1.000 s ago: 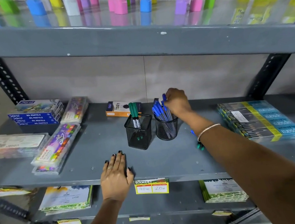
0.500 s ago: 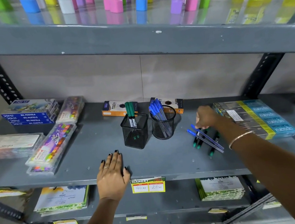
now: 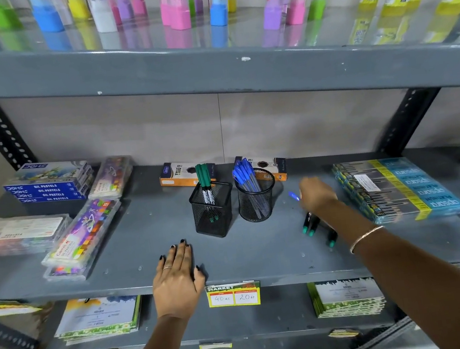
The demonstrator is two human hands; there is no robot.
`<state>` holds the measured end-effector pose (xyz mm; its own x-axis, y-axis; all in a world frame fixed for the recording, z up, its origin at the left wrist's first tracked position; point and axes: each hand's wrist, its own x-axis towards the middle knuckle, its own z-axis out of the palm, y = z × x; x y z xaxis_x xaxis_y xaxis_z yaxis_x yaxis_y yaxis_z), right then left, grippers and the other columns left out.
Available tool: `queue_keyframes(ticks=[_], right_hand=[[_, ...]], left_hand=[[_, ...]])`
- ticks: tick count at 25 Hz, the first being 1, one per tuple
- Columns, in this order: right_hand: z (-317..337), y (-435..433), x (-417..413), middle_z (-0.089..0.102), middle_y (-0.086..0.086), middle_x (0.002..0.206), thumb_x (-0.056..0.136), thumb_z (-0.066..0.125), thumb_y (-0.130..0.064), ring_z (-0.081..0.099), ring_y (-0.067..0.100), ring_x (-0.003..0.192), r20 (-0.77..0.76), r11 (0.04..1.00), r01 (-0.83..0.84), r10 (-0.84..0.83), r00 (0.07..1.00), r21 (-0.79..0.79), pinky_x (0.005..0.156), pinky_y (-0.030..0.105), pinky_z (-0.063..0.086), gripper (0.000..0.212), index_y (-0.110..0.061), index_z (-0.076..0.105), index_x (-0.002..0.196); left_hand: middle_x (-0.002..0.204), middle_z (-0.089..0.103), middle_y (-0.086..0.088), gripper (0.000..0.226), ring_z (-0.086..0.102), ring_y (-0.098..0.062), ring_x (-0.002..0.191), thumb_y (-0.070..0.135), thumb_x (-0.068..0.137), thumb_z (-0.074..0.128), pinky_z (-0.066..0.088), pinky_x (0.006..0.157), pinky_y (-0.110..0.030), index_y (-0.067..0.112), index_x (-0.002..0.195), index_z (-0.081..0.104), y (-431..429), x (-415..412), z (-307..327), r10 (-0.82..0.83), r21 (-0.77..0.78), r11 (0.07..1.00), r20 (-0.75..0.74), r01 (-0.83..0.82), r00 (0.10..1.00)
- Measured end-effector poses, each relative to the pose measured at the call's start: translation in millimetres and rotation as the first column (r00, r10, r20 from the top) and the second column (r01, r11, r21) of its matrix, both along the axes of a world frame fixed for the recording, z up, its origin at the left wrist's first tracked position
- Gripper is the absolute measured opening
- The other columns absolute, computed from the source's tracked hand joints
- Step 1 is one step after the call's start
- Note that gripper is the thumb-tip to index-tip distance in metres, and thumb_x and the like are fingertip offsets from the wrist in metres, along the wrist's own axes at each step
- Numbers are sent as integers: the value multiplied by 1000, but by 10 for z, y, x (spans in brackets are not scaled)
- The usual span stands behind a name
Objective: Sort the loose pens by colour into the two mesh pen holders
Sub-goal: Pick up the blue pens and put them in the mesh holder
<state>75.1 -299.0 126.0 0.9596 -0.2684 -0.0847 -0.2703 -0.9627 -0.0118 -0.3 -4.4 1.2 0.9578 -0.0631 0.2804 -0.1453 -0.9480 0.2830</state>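
Observation:
Two black mesh holders stand mid-shelf. The square holder (image 3: pixel 213 213) contains green pens (image 3: pixel 203 178); the round holder (image 3: pixel 256 197) to its right contains several blue pens (image 3: pixel 242 172). My right hand (image 3: pixel 315 193) is closed on a blue pen (image 3: pixel 294 196), held just right of the round holder and above the shelf. Loose green-capped pens (image 3: pixel 311 223) lie on the shelf beneath my right wrist, partly hidden by it. My left hand (image 3: pixel 177 279) rests flat at the shelf's front edge, fingers spread, holding nothing.
Orange pencil boxes (image 3: pixel 177 175) lie behind the holders. A blue-and-yellow stack of boxes (image 3: pixel 396 189) sits to the right, pastel boxes (image 3: pixel 50 185) and crayon cases (image 3: pixel 83 233) to the left. The upper shelf (image 3: pixel 208 71) overhangs. A price tag (image 3: pixel 234 295) hangs on the front edge.
My right hand left the round holder, went right to the loose pens, and now holds a blue pen lifted off the shelf. My left hand has stayed in place.

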Motion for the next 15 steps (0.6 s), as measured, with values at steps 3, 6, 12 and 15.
queue_keyframes(ticks=[3, 6, 12, 15], right_hand=[[636, 178, 244, 71, 23, 99, 90, 56, -15, 70, 35, 93, 336, 978, 4, -75, 939, 207, 68, 30, 48, 25, 6, 68, 97], [1050, 500, 438, 74, 20, 100, 87, 60, -13, 70, 32, 95, 532, 915, -140, -91, 842, 378, 78, 28, 50, 23, 2, 73, 99], [502, 796, 600, 64, 22, 91, 90, 56, -12, 68, 35, 98, 202, 922, -82, 4, 979, 379, 70, 30, 48, 19, 4, 64, 85], [262, 784, 633, 65, 24, 93, 81, 65, -5, 68, 35, 100, 113, 921, -92, 52, 992, 379, 79, 32, 53, 17, -2, 56, 67]], left_hand=[[114, 66, -17, 56, 63, -34, 103, 29, 77, 35, 24, 98, -36, -2, 110, 66, -6, 4, 10, 0, 4, 1000, 2, 0, 1000], [114, 65, -17, 56, 62, -34, 103, 29, 76, 34, 24, 98, -36, -2, 110, 66, 3, 2, -3, 1, 2, 1000, -5, -1, 1000], [114, 65, -18, 56, 62, -35, 104, 29, 77, 34, 26, 98, -38, -3, 110, 66, 3, -1, -14, -9, -10, 1000, -9, 9, 1000], [115, 65, -18, 56, 62, -35, 104, 29, 78, 34, 25, 98, -38, -3, 111, 66, 23, 6, -37, -4, -8, 1000, -22, 4, 1000]])
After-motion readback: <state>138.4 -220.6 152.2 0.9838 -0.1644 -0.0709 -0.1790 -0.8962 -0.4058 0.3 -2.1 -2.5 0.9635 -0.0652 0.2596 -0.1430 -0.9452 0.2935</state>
